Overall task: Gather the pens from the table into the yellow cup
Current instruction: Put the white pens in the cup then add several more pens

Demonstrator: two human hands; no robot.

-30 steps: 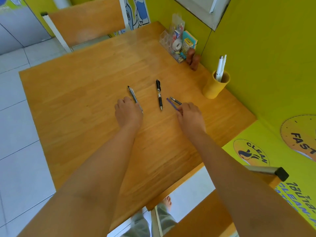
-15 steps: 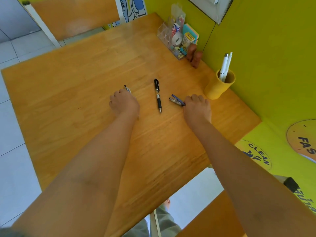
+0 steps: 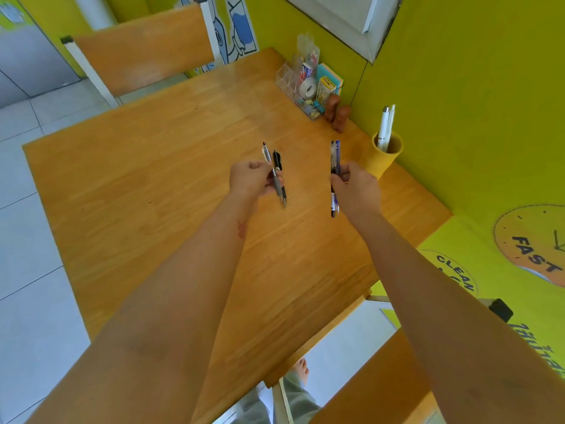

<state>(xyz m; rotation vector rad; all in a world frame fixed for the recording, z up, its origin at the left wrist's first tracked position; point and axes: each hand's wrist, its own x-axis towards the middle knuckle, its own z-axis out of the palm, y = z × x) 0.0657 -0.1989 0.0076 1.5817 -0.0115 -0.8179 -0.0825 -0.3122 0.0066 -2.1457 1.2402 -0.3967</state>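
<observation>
Left hand (image 3: pixel 249 179) gripping two pens (image 3: pixel 276 172), right hand (image 3: pixel 356 186) gripping blue pens (image 3: pixel 335 157), both above desk (image 3: pixel 153 185), near yellow cup (image 3: pixel 385 156).

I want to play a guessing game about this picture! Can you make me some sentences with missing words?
1. The left hand holds ___ pens.
2. The cup by the wall is colored ___.
3. The pens standing in the cup are colored ___.
4. The right hand holds pens nearer the ___ than the left hand does.

Missing words: two; yellow; white; cup

Bright, even daylight; wide-angle bending toward edges.
</observation>
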